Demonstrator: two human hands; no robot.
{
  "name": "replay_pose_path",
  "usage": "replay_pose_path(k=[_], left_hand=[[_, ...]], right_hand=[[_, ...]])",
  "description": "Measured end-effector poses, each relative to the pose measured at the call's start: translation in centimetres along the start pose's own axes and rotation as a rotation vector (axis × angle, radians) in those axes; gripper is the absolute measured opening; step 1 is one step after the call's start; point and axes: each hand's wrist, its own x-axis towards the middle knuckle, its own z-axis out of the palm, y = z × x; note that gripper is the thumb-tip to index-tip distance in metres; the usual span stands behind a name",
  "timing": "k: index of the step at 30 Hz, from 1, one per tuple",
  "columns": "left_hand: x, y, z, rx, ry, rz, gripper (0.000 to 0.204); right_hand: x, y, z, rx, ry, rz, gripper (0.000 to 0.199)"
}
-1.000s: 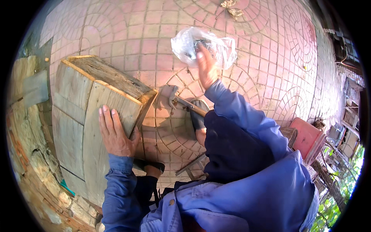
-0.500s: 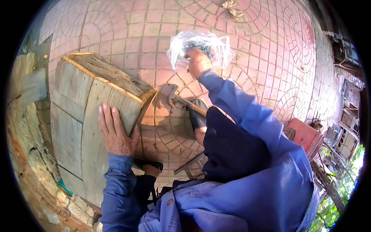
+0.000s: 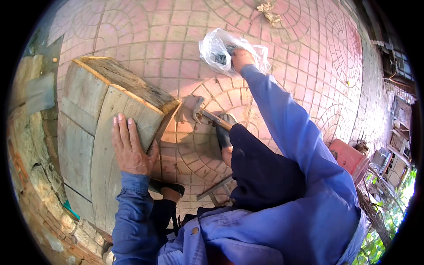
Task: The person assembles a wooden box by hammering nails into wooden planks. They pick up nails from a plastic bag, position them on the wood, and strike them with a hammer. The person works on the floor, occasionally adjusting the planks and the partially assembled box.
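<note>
My left hand [image 3: 132,150] lies flat, fingers stretched, on the top boards of a weathered wooden box [image 3: 115,119]. Ahead on the paving is a clear plastic bag [image 3: 212,40] holding a heap of dark, thin nails [image 3: 218,58]. At the bag's mouth is my right hand [image 3: 244,58], its fingers curled inward; the fingertips are hidden in the bag, so what they grip cannot be made out. Between box and right foot lies a hammer [image 3: 212,116], metal head toward the box, its wooden handle passing under my dark trouser leg.
Pink patterned paving [image 3: 176,26] spreads around. A red container [image 3: 349,158] stands at the right by branches and clutter. Dry leaves [image 3: 269,13] lie far ahead. Rough stones and old timber [image 3: 35,163] line the left. A small stool [image 3: 217,191] shows beneath me.
My right hand has shifted slightly right and away from me within the bag. The bag has tilted, showing more of the nails. My left hand stays on the box.
</note>
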Motion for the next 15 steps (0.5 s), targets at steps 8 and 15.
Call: replay_pose_path(k=[8,15], left_hand=[[0.1,-0.2,0.1,-0.035,0.061,0.052,0.086],[-0.4,4.5,-1.1,-0.282,0.208,0.333,0.052]], right_hand=[[-6.0,-3.6,-6.0,1.062,-0.159,0.251,0.013],[-13.3,-10.0,-12.5,1.535,-0.818,-0.016,0.031]])
